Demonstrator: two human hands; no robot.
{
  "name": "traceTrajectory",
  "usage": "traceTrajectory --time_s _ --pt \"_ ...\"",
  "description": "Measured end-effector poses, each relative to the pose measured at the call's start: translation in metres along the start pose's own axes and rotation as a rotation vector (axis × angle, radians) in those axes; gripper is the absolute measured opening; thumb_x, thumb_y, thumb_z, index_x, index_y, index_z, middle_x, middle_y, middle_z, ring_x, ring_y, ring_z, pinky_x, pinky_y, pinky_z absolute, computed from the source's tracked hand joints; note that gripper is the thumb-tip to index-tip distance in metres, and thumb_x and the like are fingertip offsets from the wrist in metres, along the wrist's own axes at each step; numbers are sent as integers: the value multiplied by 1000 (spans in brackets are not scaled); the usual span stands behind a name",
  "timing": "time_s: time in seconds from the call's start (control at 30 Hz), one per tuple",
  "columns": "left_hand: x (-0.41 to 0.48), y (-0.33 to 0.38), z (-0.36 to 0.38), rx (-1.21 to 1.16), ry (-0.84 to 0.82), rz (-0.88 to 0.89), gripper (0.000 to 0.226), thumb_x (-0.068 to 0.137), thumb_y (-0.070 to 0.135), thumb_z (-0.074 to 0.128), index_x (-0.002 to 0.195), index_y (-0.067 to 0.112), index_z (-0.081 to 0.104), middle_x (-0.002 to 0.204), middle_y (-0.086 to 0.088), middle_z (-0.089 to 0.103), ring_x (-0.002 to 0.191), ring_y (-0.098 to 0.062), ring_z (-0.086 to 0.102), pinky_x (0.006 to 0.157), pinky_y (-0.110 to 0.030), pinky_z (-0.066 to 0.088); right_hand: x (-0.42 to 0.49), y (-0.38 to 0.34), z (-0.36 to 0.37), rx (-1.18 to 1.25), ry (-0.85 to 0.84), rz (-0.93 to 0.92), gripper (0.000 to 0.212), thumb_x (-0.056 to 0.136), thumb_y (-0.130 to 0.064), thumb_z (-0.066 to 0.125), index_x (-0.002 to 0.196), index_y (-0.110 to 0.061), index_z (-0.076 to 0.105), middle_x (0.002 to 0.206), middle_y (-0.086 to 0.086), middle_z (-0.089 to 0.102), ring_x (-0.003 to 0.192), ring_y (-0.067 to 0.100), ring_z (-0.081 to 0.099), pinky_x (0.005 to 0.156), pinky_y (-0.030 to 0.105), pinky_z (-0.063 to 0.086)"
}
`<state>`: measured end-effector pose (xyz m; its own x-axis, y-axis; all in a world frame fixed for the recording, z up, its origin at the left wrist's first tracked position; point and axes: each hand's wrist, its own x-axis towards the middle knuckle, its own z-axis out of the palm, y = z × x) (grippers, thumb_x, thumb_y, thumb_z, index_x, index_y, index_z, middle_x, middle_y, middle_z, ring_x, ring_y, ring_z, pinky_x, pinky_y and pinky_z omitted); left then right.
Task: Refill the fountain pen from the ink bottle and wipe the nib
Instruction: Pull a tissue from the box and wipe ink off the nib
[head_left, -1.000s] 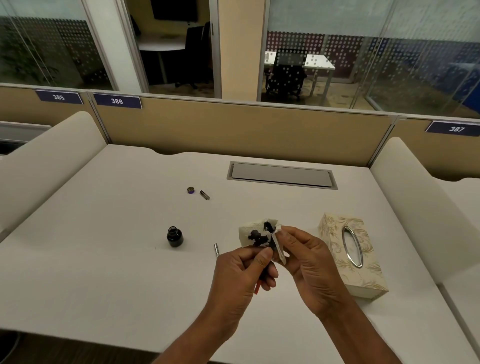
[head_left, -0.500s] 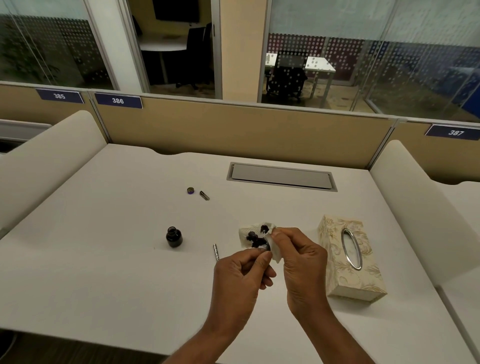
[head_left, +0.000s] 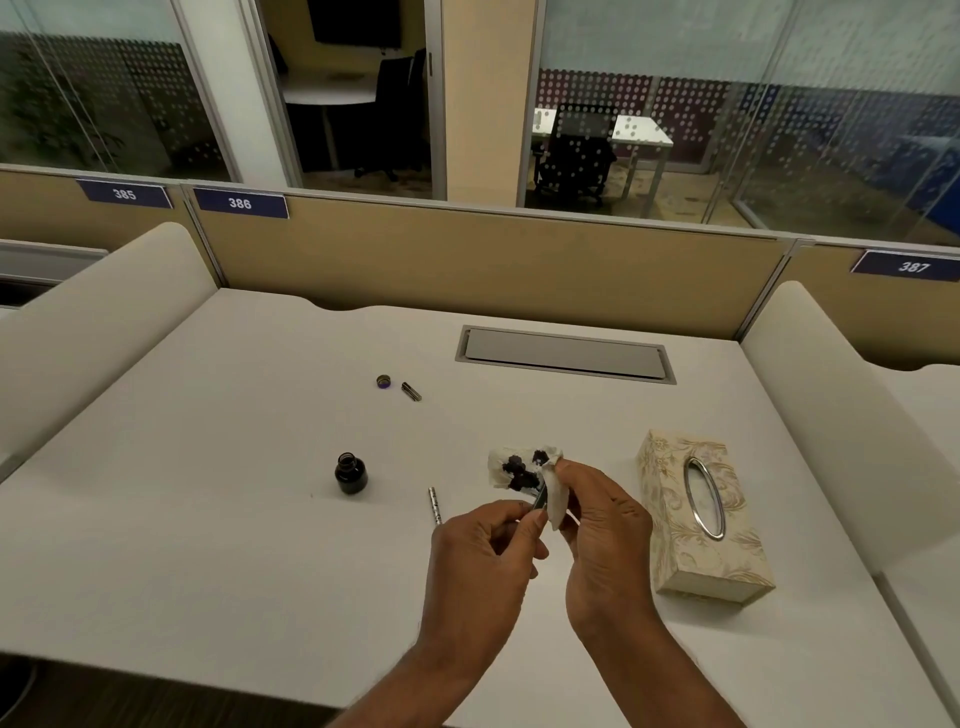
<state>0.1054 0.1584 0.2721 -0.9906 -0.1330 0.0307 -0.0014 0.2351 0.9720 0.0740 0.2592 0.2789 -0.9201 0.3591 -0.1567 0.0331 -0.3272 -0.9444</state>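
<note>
1. Above the near middle of the desk (head_left: 218, 519), in the head view: left hand (head_left: 483, 551) pinching the pen's front section (head_left: 540, 500), fingers curled tight round it, only a short dark stub showing; right hand (head_left: 605, 525) closing on an ink-blotted tissue (head_left: 524, 470) and pressing a fold of it against that stub. Nib itself hidden under the paper.
2. Judging the step: wiping the nib, filling seemingly done.
3. Risking ink on the fingers, since the tissue is already carrying several wet-looking black blots close to the right fingertips (head_left: 563, 470).
4. Risking a bent or snagged nib if squeezing too hard or dragging across the tines; paper fibres possibly catching in the slit.
5. Standing uncapped and well to the left: ink bottle (head_left: 351, 473), open-mouthed, apart from both hands; a careless left elbow or sleeve tipping it would flood the desk.
6. Lying just left of the left hand: slim patterned pen barrel (head_left: 435, 505), round, liable to roll if nudged.
7. Sitting farther back: small round bottle cap (head_left: 384, 381) beside a short metal piece (head_left: 411, 392), both out of the way.
8. Resting to the right: tissue box (head_left: 675, 540), near the right hand, blocking nothing.
</note>
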Motion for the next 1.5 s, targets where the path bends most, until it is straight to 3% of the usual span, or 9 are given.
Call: traceTrajectory --time_s 0.1,0.27,0.43,0.6,0.83,1.07,1.23,1.37,1.5 --pt "-4 0 -1 -16 4 -33 14 94 26 69 86 35 75 68 8 75 59 -12 70 62 -26 61 3 -4 -3 41 16 28 33 86 -4 68 55 -14 61 72 11 57 80 19 62 79 39 51" --pt "-9 8 -10 -207 36 -130 14 97 21 65 91 17 77 71 -4 77 61 -17 69 60 -27 58 7 -3 -11 102 43 47 23 93 -9 66 72 -13 75 80 8 71 84 22 68 80 38 57" --pt "0 8 -22 -536 108 -341 21 103 19 55 105 3 69 88 -16 79 81 -30 76 80 -41 60 -2 -1 -16 18 53 -18 19 97 -12 62 83 -13 76 86 4 77 90 23 72 78 34 58" --pt "13 2 -30 -882 138 -500 23 106 23 48 108 4 61 109 -21 77 107 -32 74 101 -46 52 -28 3 -17 -210 -67 -289 13 96 -16 64 93 -22 75 88 -4 78 86 8 71 76 17 54" --pt "23 -7 -39 -1213 -59 -670 16 102 25 54 104 13 65 129 -18 70 129 -32 60 117 -53 36 -42 32 -26 -569 -234 -813 12 96 -4 63 103 -9 72 104 -1 71 102 20 67 86 33 55" --pt "21 -2 -35 -1320 -160 -673 22 95 28 61 110 15 72 135 -15 68 134 -35 55 112 -55 41 -45 54 -25 -676 -262 -975 32 99 -25 58 106 2 74 114 11 72 119 20 63 97 41 55" --pt "16 0 -33 -1322 -175 -642 30 87 29 64 113 14 70 136 -17 67 134 -36 55 119 -50 34 -47 59 -20 -667 -304 -1024 24 95 -15 64 106 3 74 116 10 70 121 23 61 97 42 55" --pt "16 0 -32 -1293 -121 -609 27 91 28 62 110 12 70 134 -15 68 131 -32 58 117 -49 38 -50 62 -14 -623 -308 -1016 20 89 -7 69 105 2 75 118 8 70 121 25 62 100 40 53" --pt "13 -5 -32 -1237 -79 -575 23 96 30 61 105 11 71 111 -10 74 115 -27 65 94 -48 56 -55 70 -8 -584 -301 -957 17 89 -10 70 103 -2 77 113 6 72 117 19 64 100 35 53"
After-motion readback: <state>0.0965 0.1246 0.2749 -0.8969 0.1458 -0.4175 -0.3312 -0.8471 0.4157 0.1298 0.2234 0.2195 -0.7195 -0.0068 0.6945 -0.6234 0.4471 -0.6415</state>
